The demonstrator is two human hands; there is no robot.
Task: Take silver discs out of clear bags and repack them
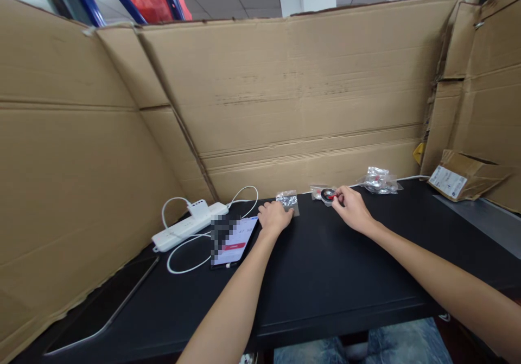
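My left hand [275, 216] lies palm down at the back of the black table, its fingers apart and its thumb on the edge of a small clear plastic bag [290, 197]. Further right, my right hand [352, 208] pinches the red part of a small round black-rimmed object [326, 194]; its exact kind is too small to make out. Just behind that object is another clear packet [316, 191] with something red in it. A phone [236, 242] with a lit screen lies beside my left hand.
A white power strip [189, 225] with a plugged-in charger and looping white cables stands at the left. A dark glossy panel [106, 304] lies at front left. Several clear packets [379, 180] and an opened cardboard box [466, 175] are at the right. Cardboard walls [293, 87] enclose the table.
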